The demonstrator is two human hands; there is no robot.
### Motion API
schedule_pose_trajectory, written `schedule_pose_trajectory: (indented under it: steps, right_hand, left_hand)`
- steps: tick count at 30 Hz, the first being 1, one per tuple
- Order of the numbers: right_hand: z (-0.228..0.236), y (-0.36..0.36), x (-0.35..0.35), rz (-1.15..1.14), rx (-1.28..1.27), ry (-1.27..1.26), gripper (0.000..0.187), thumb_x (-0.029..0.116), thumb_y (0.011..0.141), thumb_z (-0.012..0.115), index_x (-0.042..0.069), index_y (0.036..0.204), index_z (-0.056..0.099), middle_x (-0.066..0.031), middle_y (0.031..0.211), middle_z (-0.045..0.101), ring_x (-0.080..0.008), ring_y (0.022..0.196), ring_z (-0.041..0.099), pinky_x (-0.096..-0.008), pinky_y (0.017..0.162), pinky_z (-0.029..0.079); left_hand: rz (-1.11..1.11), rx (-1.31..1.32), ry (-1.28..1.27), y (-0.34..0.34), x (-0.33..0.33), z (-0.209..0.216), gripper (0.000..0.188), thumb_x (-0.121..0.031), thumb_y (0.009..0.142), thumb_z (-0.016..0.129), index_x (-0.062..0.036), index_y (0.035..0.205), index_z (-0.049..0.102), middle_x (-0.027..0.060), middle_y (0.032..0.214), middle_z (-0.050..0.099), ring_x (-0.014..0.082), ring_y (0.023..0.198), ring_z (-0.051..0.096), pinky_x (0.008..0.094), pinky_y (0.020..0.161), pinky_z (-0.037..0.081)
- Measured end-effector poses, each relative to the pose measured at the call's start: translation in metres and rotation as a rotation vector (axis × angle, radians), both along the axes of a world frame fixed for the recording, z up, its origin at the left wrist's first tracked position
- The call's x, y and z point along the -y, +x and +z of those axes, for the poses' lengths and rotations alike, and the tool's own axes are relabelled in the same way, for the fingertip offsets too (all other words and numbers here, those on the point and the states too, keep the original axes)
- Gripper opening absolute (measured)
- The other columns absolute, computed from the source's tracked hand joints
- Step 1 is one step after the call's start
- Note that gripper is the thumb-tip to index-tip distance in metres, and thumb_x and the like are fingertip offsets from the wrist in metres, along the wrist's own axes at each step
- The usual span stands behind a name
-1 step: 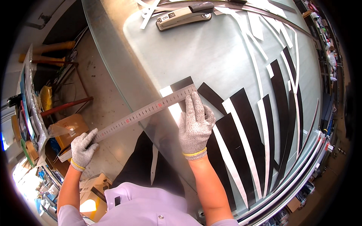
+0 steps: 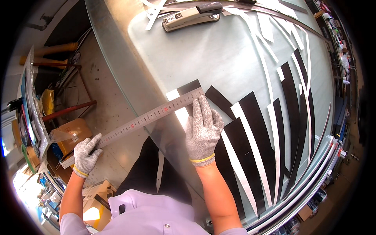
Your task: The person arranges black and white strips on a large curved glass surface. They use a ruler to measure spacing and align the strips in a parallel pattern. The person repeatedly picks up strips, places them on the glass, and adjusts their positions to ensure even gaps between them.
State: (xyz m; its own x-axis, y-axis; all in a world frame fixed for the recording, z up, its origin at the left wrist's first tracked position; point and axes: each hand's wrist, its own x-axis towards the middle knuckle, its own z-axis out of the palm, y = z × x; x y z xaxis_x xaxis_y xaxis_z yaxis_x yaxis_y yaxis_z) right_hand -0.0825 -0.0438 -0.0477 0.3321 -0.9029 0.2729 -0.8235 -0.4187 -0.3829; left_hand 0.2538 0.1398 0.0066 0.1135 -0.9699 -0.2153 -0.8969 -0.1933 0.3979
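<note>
A long metal ruler (image 2: pixel 147 117) slants from beyond the table edge up onto the glass tabletop (image 2: pixel 164 58). My left hand (image 2: pixel 87 154), in a grey knit glove with a yellow cuff, is closed around its lower left end, off the table. At the other end my right hand (image 2: pixel 204 131), gloved alike, holds the ruler down with two straight fingertips pressed together; its other fingers bend and the thumb is partly hidden. Beneath that end lies a black piece (image 2: pixel 190 86) with a white band (image 2: pixel 178 111), partly covered by ruler and hand.
Several black and white strips (image 2: pixel 256 129) fan out right of my right hand. A stapler (image 2: pixel 192 17) stands at the far side, near thin white offcuts (image 2: pixel 270 51). Left of the table are a red-brown metal frame (image 2: pixel 70 109) and a cardboard box (image 2: pixel 72 133) on the floor.
</note>
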Motion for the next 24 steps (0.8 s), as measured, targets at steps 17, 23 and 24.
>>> schedule_pose_trajectory:
  steps: [17, 23, 24]
  right_hand:
    - [-0.005, 0.001, -0.003, -0.039, 0.004, -0.053, 0.049, 0.022, 0.095, 0.061, 0.004, 0.140, 0.057, -0.0136, 0.138, 0.061, -0.0301, 0.117, 0.059, -0.0449, 0.099, 0.045]
    - [0.028, -0.009, -0.021, -0.041, 0.071, -0.056, 0.048, 0.023, 0.090, 0.066, 0.004, 0.133, 0.057, -0.0111, 0.125, 0.060, -0.0272, 0.114, 0.058, -0.0411, 0.098, 0.044]
    - [0.039, -0.013, -0.030, -0.050, 0.087, -0.067, 0.046, 0.023, 0.089, 0.067, 0.005, 0.130, 0.058, -0.0107, 0.121, 0.060, -0.0266, 0.113, 0.058, -0.0405, 0.097, 0.044]
  left_hand:
    - [0.052, -0.141, -0.269, 0.011, -0.005, -0.007, 0.060, 0.008, 0.074, 0.069, -0.0012, 0.133, 0.065, 0.0153, 0.095, 0.067, 0.0288, 0.085, 0.066, 0.0353, 0.083, 0.053]
    - [0.023, -0.121, -0.213, -0.018, 0.079, 0.015, 0.059, 0.003, 0.080, 0.072, -0.0101, 0.138, 0.064, 0.0152, 0.100, 0.065, 0.0311, 0.089, 0.067, 0.0350, 0.085, 0.054]
    - [0.002, -0.102, -0.224, -0.020, 0.094, 0.013, 0.057, 0.002, 0.082, 0.072, -0.0090, 0.138, 0.064, 0.0150, 0.102, 0.066, 0.0299, 0.091, 0.067, 0.0349, 0.086, 0.054]
